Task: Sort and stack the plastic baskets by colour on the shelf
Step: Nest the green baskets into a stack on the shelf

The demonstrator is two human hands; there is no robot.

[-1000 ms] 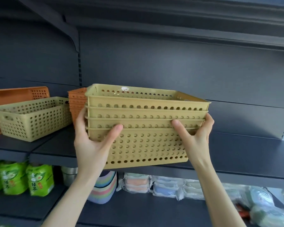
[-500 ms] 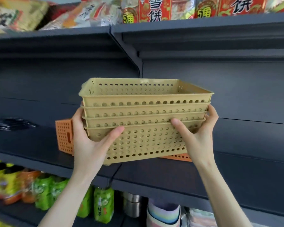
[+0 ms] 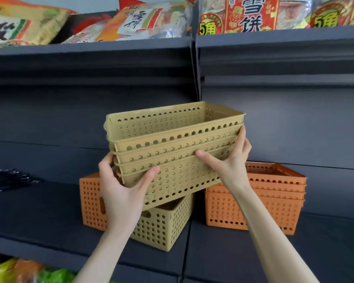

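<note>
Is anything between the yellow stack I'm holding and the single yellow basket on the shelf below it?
Nothing visible. The stack of yellow perforated plastic baskets, held by the left hand and right hand, hangs tilted directly over the lone yellow basket. The orange baskets stand beside it, not above.
</note>
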